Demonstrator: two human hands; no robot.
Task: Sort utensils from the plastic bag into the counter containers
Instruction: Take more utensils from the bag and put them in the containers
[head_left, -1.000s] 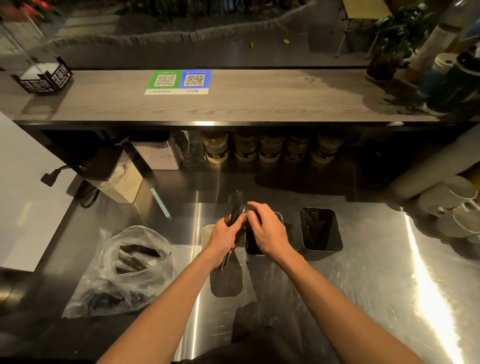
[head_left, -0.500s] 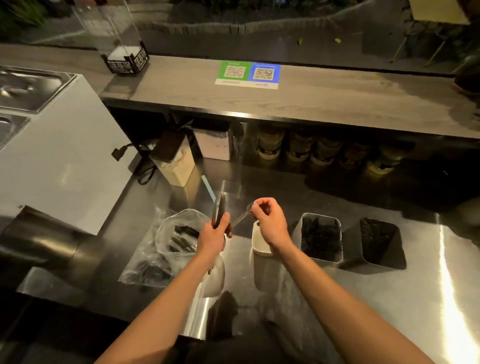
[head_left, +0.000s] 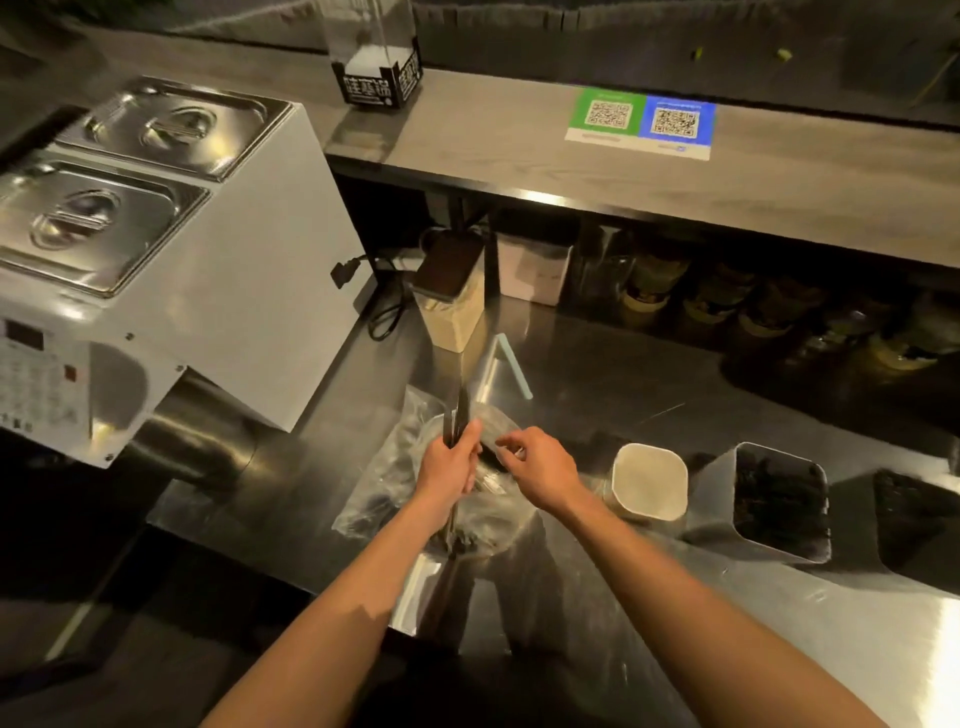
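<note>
Above plastic bag (head_left: 376, 486): left hand (head_left: 449, 462), fingers wrapped round upright dark utensils (head_left: 457, 415); right hand (head_left: 540, 467), fingers curled, pinch indeterminable. Right of bag: white container (head_left: 649, 480), steel container (head_left: 712, 499). Hazard: bundle fanning in one-handed grip, pieces dropping unsorted.

A thin bundle of dark utensils (head_left: 458, 415) stood nearly upright, clamped in the fingers of the left hand (head_left: 449, 465), with its lower ends running down past the wrist. Under and around those fingers lay the clear plastic bag (head_left: 387, 483), crumpled, with more dark pieces inside. Off to the right of the right hand (head_left: 540, 465) and its fingers stood a row of containers: a white tub (head_left: 649, 480) nearest, then a metal bin (head_left: 717, 499) packed with dark utensils, then a dark bin (head_left: 914, 514) farthest out.
</note>
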